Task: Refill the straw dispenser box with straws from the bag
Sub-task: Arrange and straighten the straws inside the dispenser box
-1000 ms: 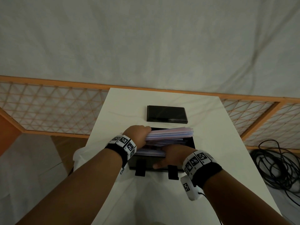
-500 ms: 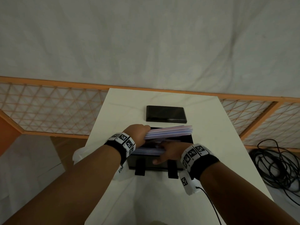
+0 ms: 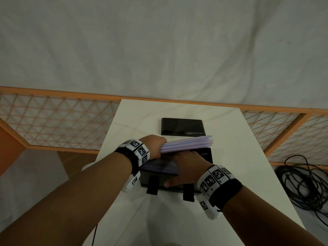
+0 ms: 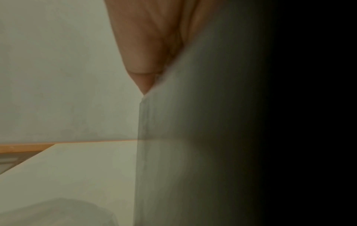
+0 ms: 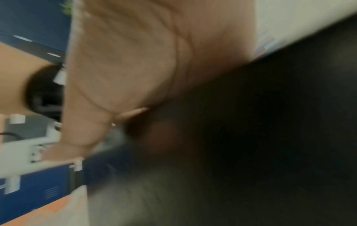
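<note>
The black straw dispenser box [image 3: 206, 154] stands open on the white table [image 3: 230, 157], with pale straws [image 3: 159, 166] lying inside it. My left hand [image 3: 156, 145] grips one end of a thick bundle of pink, white and blue straws [image 3: 188, 143], held level just above the box's back edge. My right hand [image 3: 186, 165] lies flat over the straws in the box, thumb stretched along the front wall. In the left wrist view my left hand [image 4: 146, 45] presses against a blurred grey surface. The right wrist view shows my right hand's palm [image 5: 125, 68] over the dark box [image 5: 251, 137].
The box's black lid [image 3: 182, 126] lies flat on the table behind the box. An orange-framed lattice panel [image 3: 53, 121] runs behind the table. A coil of black cable [image 3: 305, 185] lies on the floor to the right. A pale crumpled shape [image 4: 58, 212], perhaps the bag, sits low left.
My right hand has slid a little left over the straws in the box. The bundle's far end has risen slightly. My left hand has barely moved.
</note>
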